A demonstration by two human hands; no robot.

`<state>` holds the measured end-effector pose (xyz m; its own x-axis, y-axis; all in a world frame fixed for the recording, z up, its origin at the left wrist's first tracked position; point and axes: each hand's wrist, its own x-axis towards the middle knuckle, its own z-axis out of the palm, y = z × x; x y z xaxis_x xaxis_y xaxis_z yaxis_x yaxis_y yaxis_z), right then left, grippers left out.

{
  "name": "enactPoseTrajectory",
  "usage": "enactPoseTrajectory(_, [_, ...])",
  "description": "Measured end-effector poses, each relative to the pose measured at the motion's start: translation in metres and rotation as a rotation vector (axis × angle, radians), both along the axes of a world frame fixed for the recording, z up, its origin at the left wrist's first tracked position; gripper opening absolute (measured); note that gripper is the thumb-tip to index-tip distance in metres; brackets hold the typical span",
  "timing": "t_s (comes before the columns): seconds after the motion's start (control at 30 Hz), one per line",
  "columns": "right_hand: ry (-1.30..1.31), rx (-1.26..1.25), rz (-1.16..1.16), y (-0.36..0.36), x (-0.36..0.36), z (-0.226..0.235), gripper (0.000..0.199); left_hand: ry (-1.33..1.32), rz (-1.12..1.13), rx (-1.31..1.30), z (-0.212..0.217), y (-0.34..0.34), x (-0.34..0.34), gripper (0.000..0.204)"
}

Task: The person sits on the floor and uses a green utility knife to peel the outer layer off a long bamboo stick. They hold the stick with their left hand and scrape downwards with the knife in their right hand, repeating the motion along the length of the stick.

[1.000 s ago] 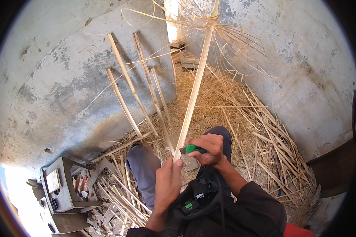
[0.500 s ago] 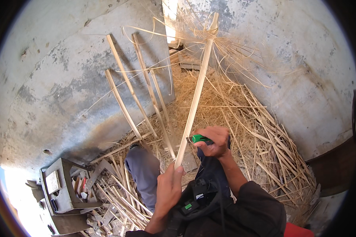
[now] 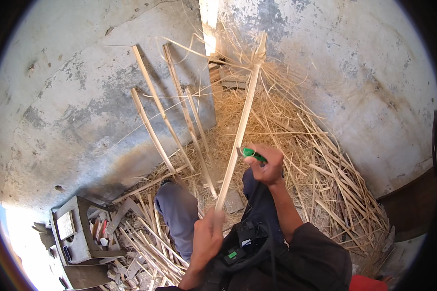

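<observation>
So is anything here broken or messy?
Yes, the floor is messy: a heap of straw shavings fills the corner, and cut cane pieces lie scattered by the grey box. The long cane is frayed at its far end. The left hand holds it; the right hand grips a green-handled knife.
</observation>
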<state>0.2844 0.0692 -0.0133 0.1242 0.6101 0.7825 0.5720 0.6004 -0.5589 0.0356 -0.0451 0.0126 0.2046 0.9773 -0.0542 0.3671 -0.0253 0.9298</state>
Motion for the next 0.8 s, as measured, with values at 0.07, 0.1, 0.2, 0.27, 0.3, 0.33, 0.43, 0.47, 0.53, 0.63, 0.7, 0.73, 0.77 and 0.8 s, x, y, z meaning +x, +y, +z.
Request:
enactPoseTrajectory(0.07, [-0.006, -0.051, -0.003, 0.005, 0.008, 0.008, 0.035, -0.003, -0.005, -0.008, -0.006, -0.005, -0.001, 0.030])
enactPoseTrajectory(0.1, [-0.015, -0.043, 0.000, 0.007, 0.009, 0.009, 0.035, -0.016, 0.005, -0.006, -0.007, -0.006, -0.001, 0.030])
enactPoseTrajectory(0.2, [-0.022, -0.037, -0.028, 0.013, 0.010, 0.005, 0.034, -0.010, 0.016, -0.025, -0.004, -0.007, -0.002, 0.029])
enactPoseTrajectory(0.27, [-0.011, -0.040, -0.099, 0.026, 0.020, -0.005, 0.034, 0.005, 0.000, -0.045, -0.005, -0.008, -0.002, 0.029])
enactPoseTrajectory(0.3, [0.086, -0.087, -0.135, 0.035, 0.028, -0.007, 0.037, 0.016, -0.018, -0.058, -0.010, -0.012, -0.004, 0.029])
enactPoseTrajectory(0.33, [0.183, -0.133, -0.170, 0.048, 0.039, -0.009, 0.040, 0.028, -0.036, -0.072, -0.014, -0.016, -0.006, 0.029])
enactPoseTrajectory(0.43, [0.029, -0.115, -0.400, 0.079, 0.087, -0.038, 0.034, -0.004, -0.083, -0.121, -0.022, -0.030, -0.008, 0.028])
enactPoseTrajectory(0.47, [0.024, -0.113, -0.419, 0.082, 0.089, -0.040, 0.032, 0.001, -0.073, -0.121, -0.020, -0.029, -0.008, 0.028])
enactPoseTrajectory(0.53, [0.134, -0.141, -0.389, 0.082, 0.085, -0.036, 0.032, 0.030, -0.071, -0.140, -0.023, -0.021, -0.015, 0.028])
enactPoseTrajectory(0.63, [0.468, -0.235, -0.230, 0.073, 0.055, -0.008, 0.034, 0.021, -0.070, -0.094, -0.032, -0.014, -0.013, 0.028])
enactPoseTrajectory(0.7, [0.650, -0.272, -0.077, 0.067, 0.041, -0.009, 0.036, 0.002, -0.071, -0.041, -0.032, -0.009, -0.009, 0.028])
enactPoseTrajectory(0.73, [0.716, -0.273, 0.016, 0.060, 0.037, -0.013, 0.038, -0.010, -0.065, -0.037, -0.029, -0.006, -0.008, 0.028])
enactPoseTrajectory(0.77, [0.722, -0.295, 0.074, 0.053, 0.031, -0.018, 0.038, -0.021, -0.057, -0.035, -0.026, -0.003, -0.007, 0.028])
enactPoseTrajectory(0.8, [0.729, -0.316, 0.131, 0.045, 0.025, -0.024, 0.039, -0.032, -0.048, -0.033, -0.023, 0.001, -0.006, 0.028])
